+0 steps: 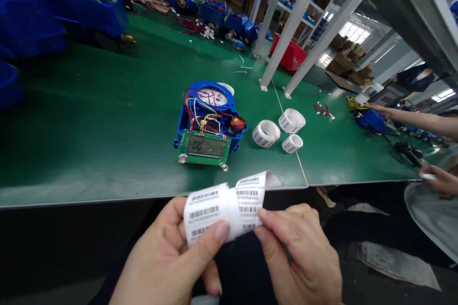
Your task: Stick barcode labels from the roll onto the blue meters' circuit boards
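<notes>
1. Observed a label roll (pixel 231 212) gripped in the left hand (pixel 171 257), with thumb pressed across the front and fingers curled behind, at the near edge of the green bench (pixel 107 152).
2. Observed a strip of barcode labels (pixel 249 195) pinched between thumb and forefinger of the right hand (pixel 300 248).
3. Noted an opened blue meter (pixel 213 99) beyond the roll, with wired circuit board (pixel 205 147) in front.
4. Noted three further label rolls (pixel 265 141) just right of the meter.

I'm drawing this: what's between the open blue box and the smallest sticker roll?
In the head view, a bigger sticker roll lies there on the green table.
</notes>
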`<state>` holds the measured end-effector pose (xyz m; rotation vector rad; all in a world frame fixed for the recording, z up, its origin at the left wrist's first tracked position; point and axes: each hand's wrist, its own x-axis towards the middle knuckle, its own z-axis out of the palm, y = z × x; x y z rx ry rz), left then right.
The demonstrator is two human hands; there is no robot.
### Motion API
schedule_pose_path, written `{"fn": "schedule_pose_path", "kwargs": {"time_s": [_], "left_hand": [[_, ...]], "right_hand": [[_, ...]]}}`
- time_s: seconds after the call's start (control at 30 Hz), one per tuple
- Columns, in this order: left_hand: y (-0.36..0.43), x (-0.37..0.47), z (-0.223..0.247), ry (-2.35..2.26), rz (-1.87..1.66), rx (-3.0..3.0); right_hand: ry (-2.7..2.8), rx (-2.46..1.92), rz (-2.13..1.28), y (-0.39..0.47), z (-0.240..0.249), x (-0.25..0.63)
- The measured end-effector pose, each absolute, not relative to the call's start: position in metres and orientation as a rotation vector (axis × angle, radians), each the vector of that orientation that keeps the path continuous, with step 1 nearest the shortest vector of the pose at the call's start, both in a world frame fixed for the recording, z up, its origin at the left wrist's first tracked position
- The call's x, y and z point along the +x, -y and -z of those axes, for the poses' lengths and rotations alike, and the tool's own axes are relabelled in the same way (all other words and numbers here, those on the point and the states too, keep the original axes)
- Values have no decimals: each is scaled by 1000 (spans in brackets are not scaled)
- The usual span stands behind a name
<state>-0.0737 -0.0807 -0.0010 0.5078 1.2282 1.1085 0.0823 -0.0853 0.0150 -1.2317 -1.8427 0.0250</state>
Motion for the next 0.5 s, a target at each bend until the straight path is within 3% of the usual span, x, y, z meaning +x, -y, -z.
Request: {"fn": "schedule_pose_path", "kwargs": {"time_s": [0.37,0.5], "left_hand": [[81,-69,-5,-1194,-1157,282],[81,-64,-10,-1204,-1200,232]], "right_hand": [[1850,-1058,189,88,-3,79],[1750,-1133,113,88,0,77]]}}
